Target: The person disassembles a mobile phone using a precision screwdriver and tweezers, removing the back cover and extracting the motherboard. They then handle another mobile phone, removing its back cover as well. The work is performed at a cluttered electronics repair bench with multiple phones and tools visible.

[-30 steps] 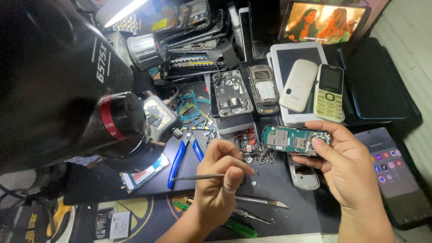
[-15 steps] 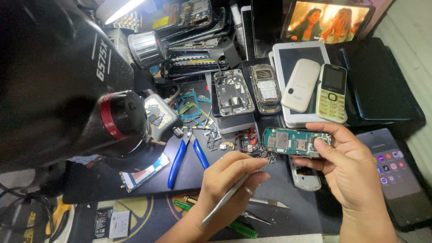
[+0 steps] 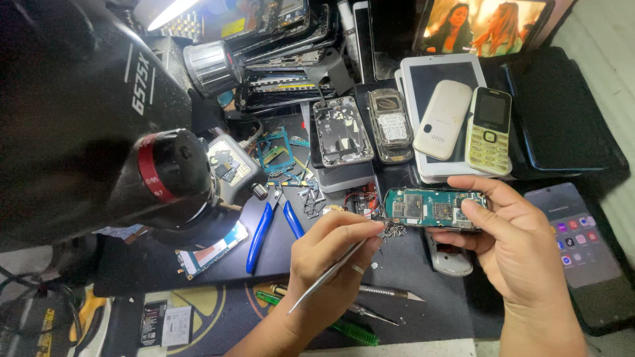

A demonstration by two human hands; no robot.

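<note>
My right hand (image 3: 512, 248) holds a green phone circuit board (image 3: 430, 208) level above the black work mat (image 3: 152, 264). My left hand (image 3: 331, 261) grips thin metal tweezers (image 3: 327, 274), their tip up against the left end of the board. A small heap of metal bits (image 3: 393, 229) lies just under that end. A ring shows on a left finger.
A black microscope body (image 3: 86, 119) fills the left. Blue-handled pliers (image 3: 264, 228), a small board (image 3: 210, 249), a green screwdriver (image 3: 331, 320) and a metal probe (image 3: 387, 291) lie on the mat. Phones (image 3: 489, 129), a white tablet (image 3: 407, 69) and a lit smartphone (image 3: 575, 238) surround it.
My left hand has turned the tweezers from lying flat to pointing up at the board's left end. The right hand keeps the board nearly still.
</note>
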